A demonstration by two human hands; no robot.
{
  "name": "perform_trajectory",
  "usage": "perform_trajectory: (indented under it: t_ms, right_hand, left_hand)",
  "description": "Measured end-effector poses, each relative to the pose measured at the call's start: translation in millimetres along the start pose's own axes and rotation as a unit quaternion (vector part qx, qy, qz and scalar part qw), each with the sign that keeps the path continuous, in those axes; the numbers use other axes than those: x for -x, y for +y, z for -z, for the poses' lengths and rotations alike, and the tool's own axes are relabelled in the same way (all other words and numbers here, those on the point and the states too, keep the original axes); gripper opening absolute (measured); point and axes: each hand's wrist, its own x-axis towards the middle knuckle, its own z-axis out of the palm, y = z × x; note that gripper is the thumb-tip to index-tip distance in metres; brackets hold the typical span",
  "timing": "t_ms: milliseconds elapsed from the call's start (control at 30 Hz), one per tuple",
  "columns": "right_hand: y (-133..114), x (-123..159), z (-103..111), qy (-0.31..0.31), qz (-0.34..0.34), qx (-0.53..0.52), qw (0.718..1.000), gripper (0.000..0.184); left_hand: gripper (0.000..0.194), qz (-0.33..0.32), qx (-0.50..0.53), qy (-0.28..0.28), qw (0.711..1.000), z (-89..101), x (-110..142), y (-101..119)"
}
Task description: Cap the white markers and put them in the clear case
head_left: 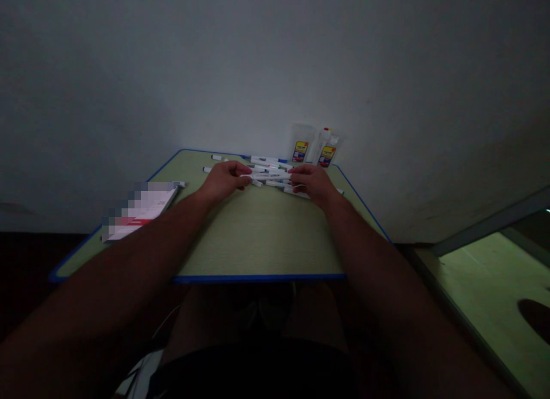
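Between my two hands lies a white marker pen (271, 176), held level by its ends. My left hand (224, 182) pinches its left end with thumb and fingers. The right end is in the fingers of my right hand (315, 183). Just behind and below it, several more white marker pens (268, 160) lie loosely on the table, some with blue or green ends. One marker (219, 157) lies apart, near the back edge to the left. The lettering on the held pen is too small to read.
Two clear plastic pouches with yellow labels, one on the left (300, 150) and one on the right (327, 153), lean against the wall. The right one holds pens. A pale table (262, 238) has a blue rim. A flat booklet or device (146, 207) lies left.
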Motion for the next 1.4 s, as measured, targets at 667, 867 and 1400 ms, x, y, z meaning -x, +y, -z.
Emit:
perform_trajectory:
  t_ms: [667,867,1400]
  right_hand:
    - [5.1,-5.2,3.2,0.011,-0.023,0.007,1.0,0.005]
    - [3.1,-5.3,2.7,0.025,-0.012,-0.005,1.0,0.009]
    - [5.6,-9.0,6.0,0.079,-0.048,0.035,0.995,0.012]
  left_hand:
    - [0.017,-0.009,-0.027,0.038,0.999,1.7,1.1,4.8]
    - [0.019,-0.011,-0.024,0.026,0.999,1.1,2.1,6.7]
    - [0.03,-0.039,0.066,0.004,0.997,-2.8,2.6,9.0]
